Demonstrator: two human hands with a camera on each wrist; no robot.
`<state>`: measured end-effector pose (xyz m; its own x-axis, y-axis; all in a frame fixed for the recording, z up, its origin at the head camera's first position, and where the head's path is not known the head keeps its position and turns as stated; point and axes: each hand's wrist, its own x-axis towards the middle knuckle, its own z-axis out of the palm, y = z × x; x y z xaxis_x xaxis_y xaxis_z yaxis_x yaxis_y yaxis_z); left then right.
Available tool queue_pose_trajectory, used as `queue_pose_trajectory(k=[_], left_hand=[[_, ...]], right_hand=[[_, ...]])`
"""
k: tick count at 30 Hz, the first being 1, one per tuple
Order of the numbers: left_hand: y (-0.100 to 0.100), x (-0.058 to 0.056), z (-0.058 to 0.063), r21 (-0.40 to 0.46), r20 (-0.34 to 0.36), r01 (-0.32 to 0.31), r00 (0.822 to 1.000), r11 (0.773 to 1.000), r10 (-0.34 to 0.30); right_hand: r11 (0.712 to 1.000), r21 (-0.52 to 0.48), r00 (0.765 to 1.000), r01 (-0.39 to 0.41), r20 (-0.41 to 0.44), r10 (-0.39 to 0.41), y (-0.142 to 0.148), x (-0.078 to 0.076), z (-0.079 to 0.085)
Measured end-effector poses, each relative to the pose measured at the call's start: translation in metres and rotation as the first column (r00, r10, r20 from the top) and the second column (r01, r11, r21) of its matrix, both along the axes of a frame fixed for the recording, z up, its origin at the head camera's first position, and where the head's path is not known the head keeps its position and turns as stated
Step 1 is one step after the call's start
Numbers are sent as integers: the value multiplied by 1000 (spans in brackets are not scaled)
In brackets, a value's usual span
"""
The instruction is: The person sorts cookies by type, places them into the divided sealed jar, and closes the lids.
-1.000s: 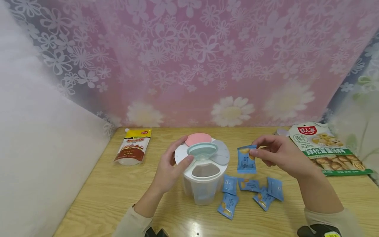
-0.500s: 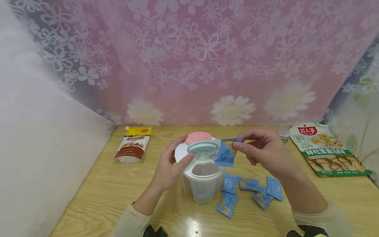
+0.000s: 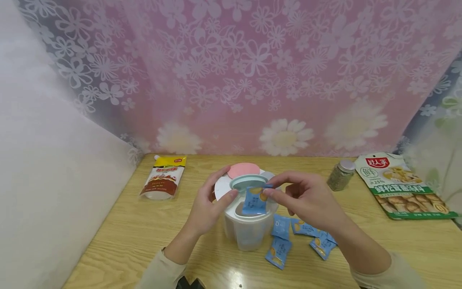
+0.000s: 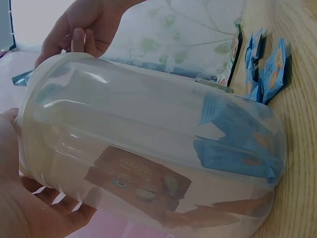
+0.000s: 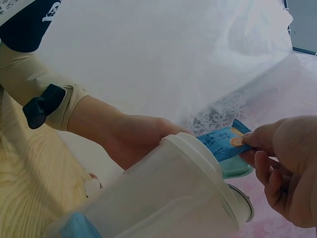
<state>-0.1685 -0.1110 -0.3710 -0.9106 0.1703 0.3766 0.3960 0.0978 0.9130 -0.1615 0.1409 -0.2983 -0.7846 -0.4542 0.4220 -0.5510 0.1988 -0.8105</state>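
Observation:
A clear plastic storage canister [image 3: 248,236] with a white sectioned lid stands upright on the table. My left hand [image 3: 205,208] grips the lid's left side, thumb beside the raised mint-green flap [image 3: 241,183]. Behind that flap, the pink flap [image 3: 243,170] lies flat. My right hand [image 3: 304,200] pinches the top end of a small blue snack packet [image 3: 254,202], which hangs over the uncovered lid opening. In the left wrist view, blue packets [image 4: 237,163] and a brown packet [image 4: 141,179] show through the canister wall in separate compartments.
Several blue packets [image 3: 278,253] lie on the table right of the canister. A spice jar [image 3: 341,175] and a large green-white food pouch [image 3: 404,184] are at the right. A yellow-brown spouted pouch [image 3: 164,178] stands at the back left.
My right hand has carried the blue packet leftward from above the loose packets to the lid opening. My left hand keeps its grip on the lid. The spice jar has come into fuller view.

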Motion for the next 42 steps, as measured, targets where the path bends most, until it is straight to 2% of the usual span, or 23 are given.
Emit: queue_pose_trajectory(k=[9, 15, 18, 22, 26, 29, 31, 38, 42], left_hand=[[-2, -1, -1, 4, -6, 4, 1000, 1000, -4], [-2, 0, -3, -3, 2, 10, 1000, 1000, -10], [-1, 1, -4, 4, 3, 13, 1000, 1000, -13], [0, 0, -3, 5, 2, 18, 1000, 1000, -18], [-2, 0, -2, -1, 0, 9, 1000, 1000, -9], [-4, 0, -1, 3, -9, -6, 1000, 1000, 6], [-5, 0, -1, 4, -15, -8, 1000, 1000, 8], [-4, 0, -2, 6, -10, 2, 1000, 1000, -2], [-3, 0, -2, 7, -7, 1, 1000, 1000, -1]], right_hand=[[999, 30, 999, 31, 22, -32, -7, -1, 0], [996, 60, 993, -60, 103, 53, 0, -3, -10], [993, 30, 980, -114, 169, 107, 8, -4, -14], [981, -29, 951, -190, 245, 191, 22, -5, -19], [964, -86, 921, -251, 287, 265, 33, -7, -25], [956, -103, 909, -275, 297, 293, 38, -9, -30], [952, -109, 907, -287, 288, 307, 43, -9, -34], [964, -74, 924, -255, 274, 265, 61, -9, -46], [966, -80, 921, -244, 292, 257, 69, -12, -56]])
